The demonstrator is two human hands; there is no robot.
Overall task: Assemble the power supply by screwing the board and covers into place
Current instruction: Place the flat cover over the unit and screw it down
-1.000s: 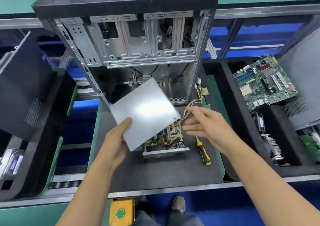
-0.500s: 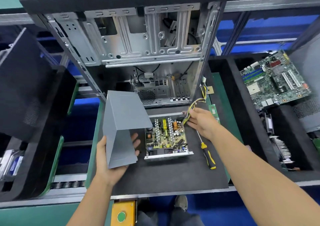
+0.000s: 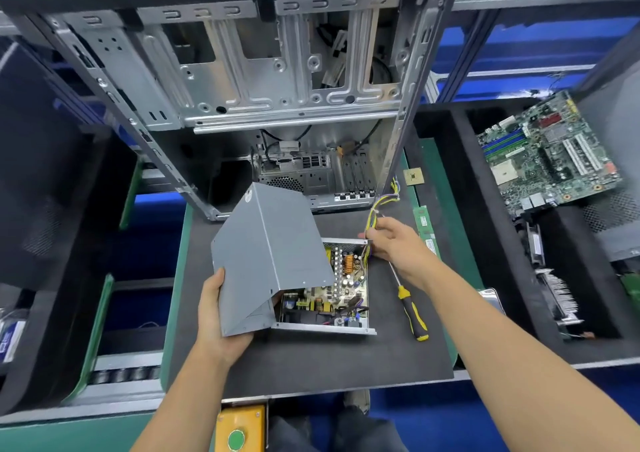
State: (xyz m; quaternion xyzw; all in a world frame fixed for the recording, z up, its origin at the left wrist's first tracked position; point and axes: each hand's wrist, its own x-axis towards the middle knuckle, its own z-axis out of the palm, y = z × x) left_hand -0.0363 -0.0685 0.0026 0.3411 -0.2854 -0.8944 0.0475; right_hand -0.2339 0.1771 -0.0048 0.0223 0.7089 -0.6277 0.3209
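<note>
The open power supply lies on the black mat, its circuit board showing inside the metal tray. My left hand grips the lower edge of the bent grey metal cover, which is tilted over the left half of the tray. My right hand pinches the yellow and purple wire bundle at the tray's far right corner.
A yellow-and-black screwdriver lies on the mat right of the power supply. An empty computer case stands behind. A motherboard and other parts sit in black trays at the right. A yellow box with a green button is below the mat.
My left hand has brought the grey cover right, from beside the power supply to over its left half. My right hand stays at the wires by the far right corner.
</note>
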